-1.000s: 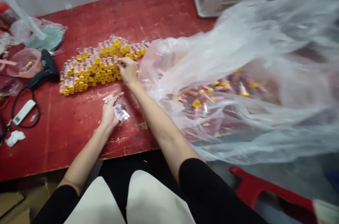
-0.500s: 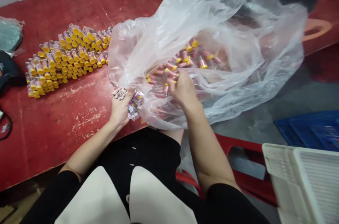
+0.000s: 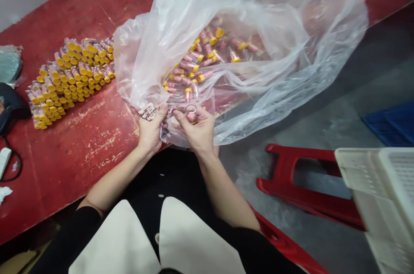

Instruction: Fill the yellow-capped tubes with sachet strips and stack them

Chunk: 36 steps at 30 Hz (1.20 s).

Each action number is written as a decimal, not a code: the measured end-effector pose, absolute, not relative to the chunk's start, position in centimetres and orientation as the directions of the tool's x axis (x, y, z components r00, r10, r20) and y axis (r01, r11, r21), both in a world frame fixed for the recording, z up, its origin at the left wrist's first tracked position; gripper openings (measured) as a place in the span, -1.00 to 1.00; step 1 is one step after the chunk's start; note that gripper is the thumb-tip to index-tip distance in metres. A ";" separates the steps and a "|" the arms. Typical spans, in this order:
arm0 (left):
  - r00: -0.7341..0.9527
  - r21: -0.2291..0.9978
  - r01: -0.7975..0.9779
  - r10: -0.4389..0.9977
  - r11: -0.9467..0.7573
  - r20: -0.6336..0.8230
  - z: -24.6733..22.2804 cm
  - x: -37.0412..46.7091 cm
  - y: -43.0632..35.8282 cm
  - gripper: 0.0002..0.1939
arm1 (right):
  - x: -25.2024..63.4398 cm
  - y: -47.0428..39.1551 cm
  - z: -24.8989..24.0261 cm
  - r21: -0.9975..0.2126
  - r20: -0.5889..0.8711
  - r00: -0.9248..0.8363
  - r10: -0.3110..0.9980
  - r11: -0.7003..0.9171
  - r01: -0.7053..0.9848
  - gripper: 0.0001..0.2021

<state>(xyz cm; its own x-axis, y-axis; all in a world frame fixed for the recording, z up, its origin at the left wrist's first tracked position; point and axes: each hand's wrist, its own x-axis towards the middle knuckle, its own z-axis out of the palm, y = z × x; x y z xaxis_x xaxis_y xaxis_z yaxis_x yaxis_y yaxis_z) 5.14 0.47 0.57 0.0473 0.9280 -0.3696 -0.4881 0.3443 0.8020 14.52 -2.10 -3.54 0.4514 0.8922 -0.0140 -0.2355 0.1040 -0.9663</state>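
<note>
My left hand (image 3: 149,131) is closed around a bunch of small printed packets (image 3: 149,111), its thumb across them. Right beside it, my right hand (image 3: 201,129) has its fingers curled round a small clear tube (image 3: 191,115) with pinkish contents. The round end of that tube faces up, and its thumb and fingertip meet near the packets' edge; whether they pinch one is unclear. Just beyond both hands lies a large clear plastic bag (image 3: 139,56), open, with many yellow-capped tubes (image 3: 189,67) lying loose inside.
To the left, yellow-capped tubes (image 3: 69,80) are stacked in rows on the worn red table (image 3: 93,136). A dark device (image 3: 11,105) and a teal plastic-wrapped item (image 3: 9,64) sit at the far left. A red stool (image 3: 304,187), a white crate (image 3: 365,187) and a blue crate (image 3: 391,123) stand at right.
My right hand has come out of the tubes in the bag, towards me and left, with a tube in it, up to my left hand. The left hand keeps its packets. The view has shifted.
</note>
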 end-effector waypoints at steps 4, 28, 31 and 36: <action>-0.030 0.804 -0.512 0.929 0.303 -0.369 0.9 5.1 0.7 -0.47 | 14.6 -2.4 -3.3 -0.949 -0.024 0.405 0.914 0.107 -0.297 -0.47; 0.268 0.828 -0.408 0.917 0.386 -0.295 2.7 3.0 0.5 -0.38 | 16.9 -6.2 1.8 -0.713 0.487 0.044 0.872 0.368 0.597 -0.39; 0.274 0.809 -0.436 0.914 0.394 -0.298 3.0 2.6 0.7 -0.40 | 16.8 -6.7 1.9 -0.771 0.432 -0.071 0.899 0.409 0.488 -0.38; 0.337 0.839 -0.376 0.901 0.394 -0.273 3.2 2.0 0.3 -0.41 | 16.2 -6.7 1.4 -0.791 0.538 0.129 0.833 0.446 0.419 -0.52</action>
